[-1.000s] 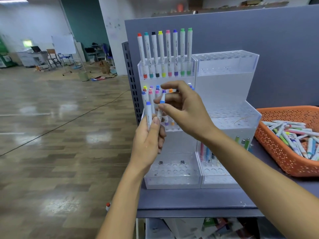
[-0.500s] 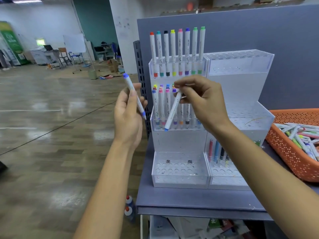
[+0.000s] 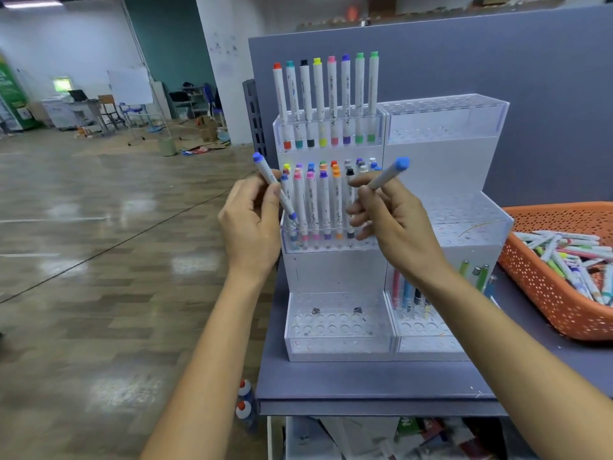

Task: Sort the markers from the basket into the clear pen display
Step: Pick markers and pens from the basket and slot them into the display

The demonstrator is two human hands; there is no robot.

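A clear tiered pen display (image 3: 441,154) stands on the grey shelf, its upper left rows filled with upright white markers. My left hand (image 3: 250,224) grips a blue-capped marker (image 3: 265,172) tilted up and left, just left of the display's middle row. My right hand (image 3: 391,217) holds a second blue-capped marker (image 3: 389,174) whose cap points up and right, in front of that same row. The orange basket (image 3: 544,293) at the right holds several loose markers (image 3: 570,257).
The grey shelf (image 3: 365,383) ends at its left edge beside open floor. A grey back panel (image 3: 530,61) rises behind the display. A few pens (image 3: 409,293) stand in the lower right compartment. Two small bottles (image 3: 245,403) sit on the floor below the shelf edge.
My right hand has turned its marker so that the blue cap points up and right. My left hand with its marker moved closer to the display's left side.
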